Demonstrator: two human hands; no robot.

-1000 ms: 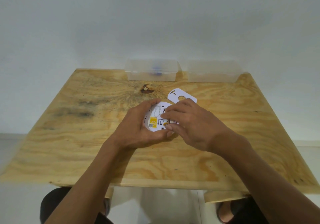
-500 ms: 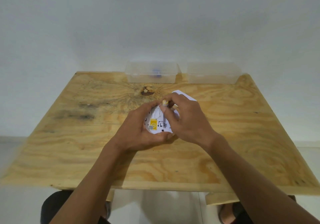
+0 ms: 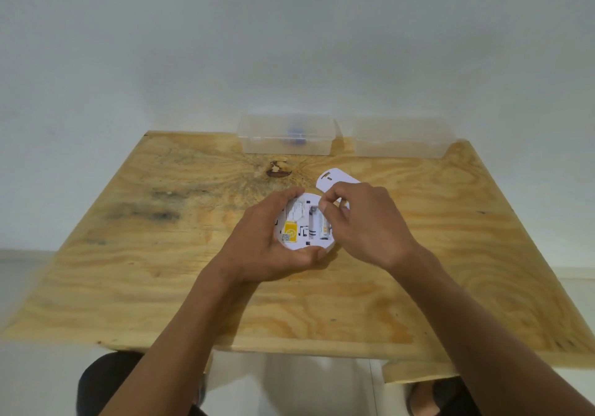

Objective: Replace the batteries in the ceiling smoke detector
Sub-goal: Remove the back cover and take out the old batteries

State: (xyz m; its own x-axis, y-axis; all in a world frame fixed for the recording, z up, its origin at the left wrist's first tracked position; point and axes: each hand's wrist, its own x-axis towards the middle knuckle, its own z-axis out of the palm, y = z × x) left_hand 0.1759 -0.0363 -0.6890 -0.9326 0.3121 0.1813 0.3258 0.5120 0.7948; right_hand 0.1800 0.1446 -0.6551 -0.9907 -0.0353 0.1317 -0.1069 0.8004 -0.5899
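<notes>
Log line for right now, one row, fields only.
left hand grips round white smoke detector | right hand pinches white battery in open bay | white cover plate on plywood table

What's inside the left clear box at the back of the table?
Through the left clear box a small blue object shows, too blurred to identify. The rest of its contents cannot be made out through the hazy plastic.

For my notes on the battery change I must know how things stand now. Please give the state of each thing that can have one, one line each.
smoke detector: back up, battery bay open, one slot empty
battery: in the bay's right slot
cover plate: off, flat on the table
left hand: grips the detector's rim
right hand: pinches at the battery's far end
left clear box: lid closed, something blue inside
right clear box: lid closed
</notes>
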